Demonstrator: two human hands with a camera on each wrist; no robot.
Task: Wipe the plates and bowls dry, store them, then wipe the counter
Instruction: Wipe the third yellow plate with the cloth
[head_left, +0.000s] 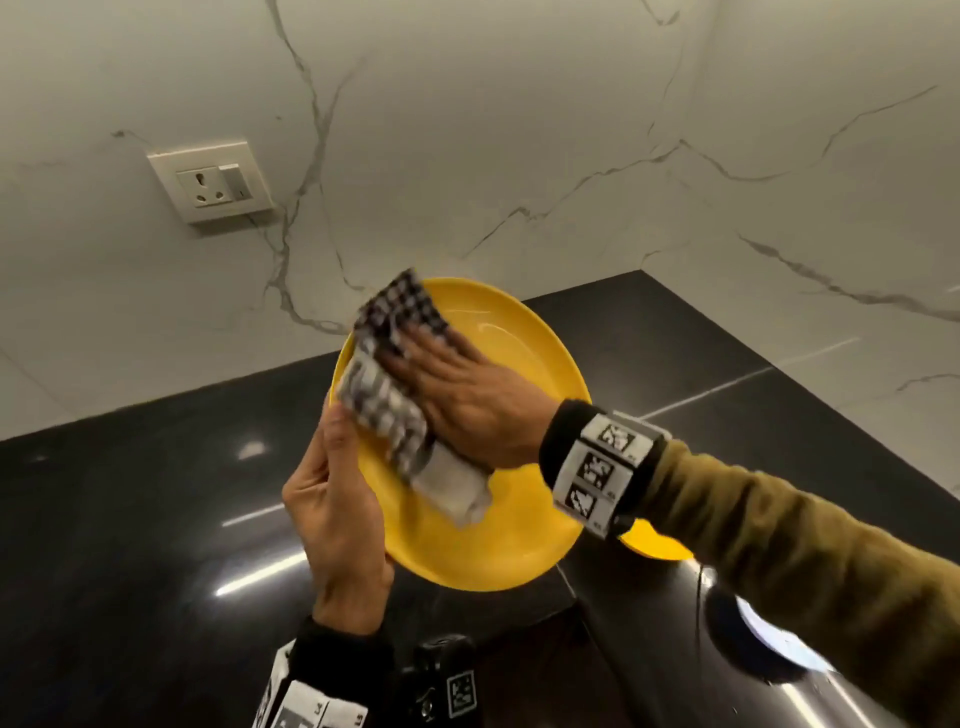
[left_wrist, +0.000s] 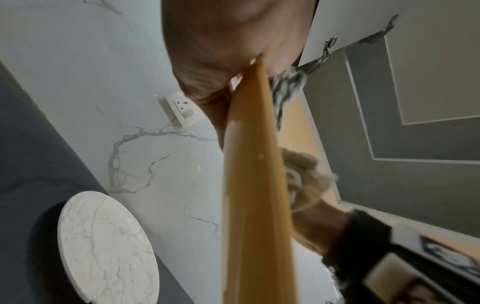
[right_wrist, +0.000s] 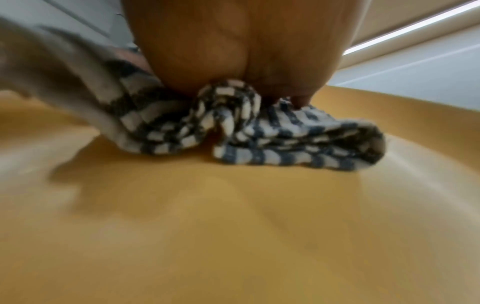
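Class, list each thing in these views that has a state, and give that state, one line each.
yellow plate: held tilted above the counter
checked cloth: bunched, pressed on the plate
left hand: grips the plate's rim
right hand: flat on the cloth
cabinet door: open

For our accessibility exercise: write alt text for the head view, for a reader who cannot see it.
A person's right hand presses a checked cloth flat against a yellow plate, which the left hand grips by its rim above a black counter; behind is a marble wall with a socket.

Two yellow plates, one checked cloth, two hands, one wall socket, one marble board.
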